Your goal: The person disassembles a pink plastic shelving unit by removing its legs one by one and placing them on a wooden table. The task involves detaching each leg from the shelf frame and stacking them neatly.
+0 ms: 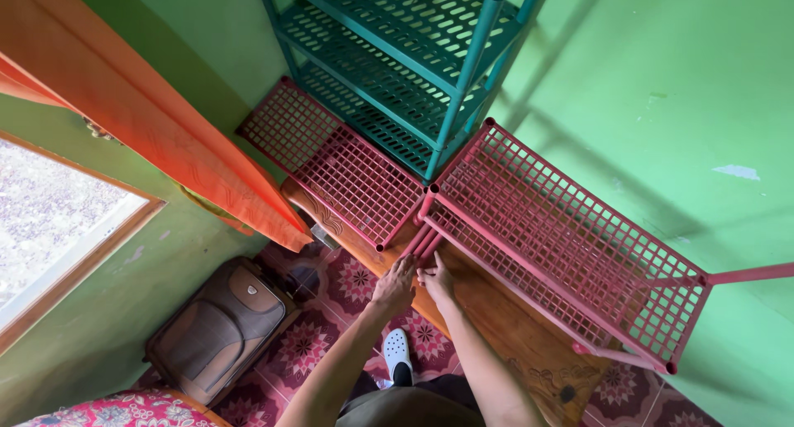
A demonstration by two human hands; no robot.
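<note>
Both hands, left (394, 280) and right (436, 280), pinch loose red poles (420, 243) at the red rack's (571, 245) seven-o'clock corner, mid-assembly; seating one needs alignment.

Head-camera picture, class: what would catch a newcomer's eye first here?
Two red lattice shelves: one tilted at right, one at left, both on a wooden surface. Both hands, left hand and right hand, touch loose red tubes at centre. Behind stands a teal rack against green walls.

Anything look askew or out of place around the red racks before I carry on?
Yes. The red plastic grid shelf unit lies tipped on its side across the wooden bench, and a loose red grid panel rests beside the upright teal rack. Both hands touch loose red rods.
</note>
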